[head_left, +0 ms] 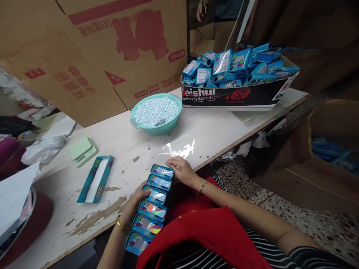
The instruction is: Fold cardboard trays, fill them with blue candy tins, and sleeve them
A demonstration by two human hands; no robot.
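A row of small blue candy tins (152, 210) with shiny lids lies along my lap, at the table's front edge. My left hand (134, 203) is closed around the row's left side, its thumb resting on one tin's lid; the other fingers are hidden underneath. At the far end, my right hand (182, 171) has its bent fingers against the end tin, steadying the row from the right. Left of the tins, a blue cardboard display box (90, 179) with a white middle lies on the table.
A turquoise bowl (158, 129) full of pale candies stands mid-table. Behind it rises a large carton (98, 48). At right, a black box (232, 95) overflows with blue packets. A green scale (83, 151) and a red tub (42, 213) are at left. Another person's hand (201, 10) shows behind.
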